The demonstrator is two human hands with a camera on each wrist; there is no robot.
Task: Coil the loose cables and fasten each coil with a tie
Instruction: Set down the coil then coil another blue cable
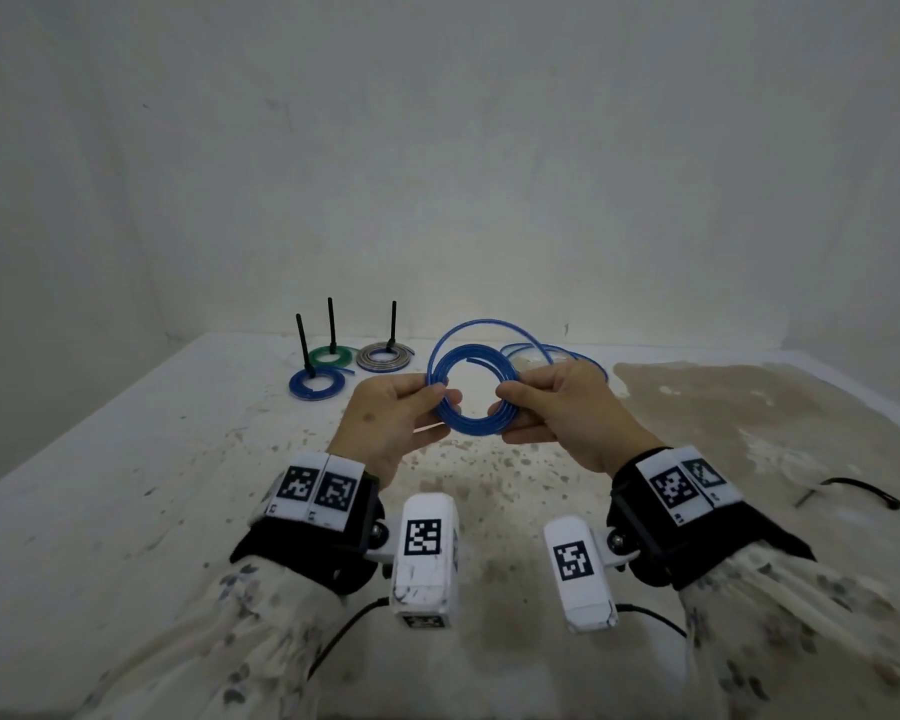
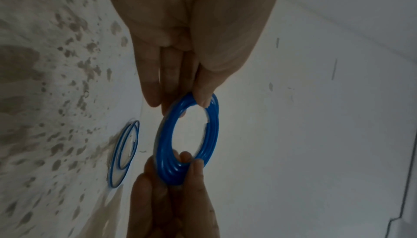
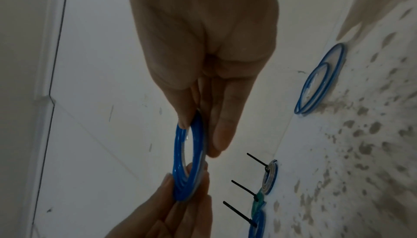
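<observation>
I hold a blue cable coil [image 1: 471, 427] upright above the table, between both hands. My left hand [image 1: 437, 400] pinches its left side with thumb and fingers, and my right hand [image 1: 505, 402] pinches its right side. The cable's loose remainder [image 1: 489, 324] arcs up from the coil and drops behind the right hand, ending in wide loops [image 2: 125, 152] on the table. The left wrist view shows the left hand [image 2: 189, 102] pinching the coil [image 2: 164, 134]. The right wrist view shows the right hand [image 3: 198, 134] gripping the coil [image 3: 178, 152]. A loose black tie [image 1: 848, 480] lies far right.
At the back left of the stained white table [image 1: 178, 459] lie three tied coils, each with a black tie end standing up: a blue one [image 1: 316, 384], a green one [image 1: 332, 354] and a grey one [image 1: 385, 356]. A white wall rises behind the table.
</observation>
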